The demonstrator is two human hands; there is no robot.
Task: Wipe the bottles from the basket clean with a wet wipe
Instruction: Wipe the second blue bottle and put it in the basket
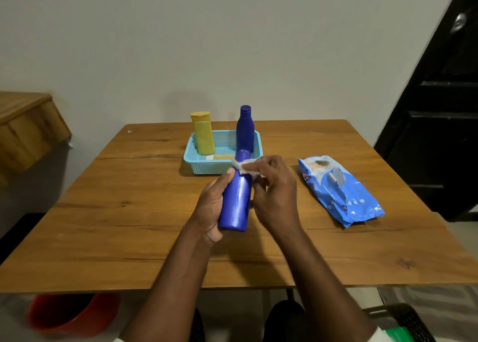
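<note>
Midway above the bench [144,212], the left hand [210,207] grips a blue bottle [236,202] while the right hand [275,194] pinches a wet wipe [243,166] against its neck, near the basket [204,164].

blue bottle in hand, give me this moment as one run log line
left hand grips blue bottle | right hand pinches wet wipe at its neck | basket: yellow bottle, second blue bottle

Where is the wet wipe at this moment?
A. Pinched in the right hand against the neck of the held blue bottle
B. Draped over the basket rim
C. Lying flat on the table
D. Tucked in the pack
A: the right hand pinches the wet wipe against the neck of the blue bottle, which the left hand grips.
</note>
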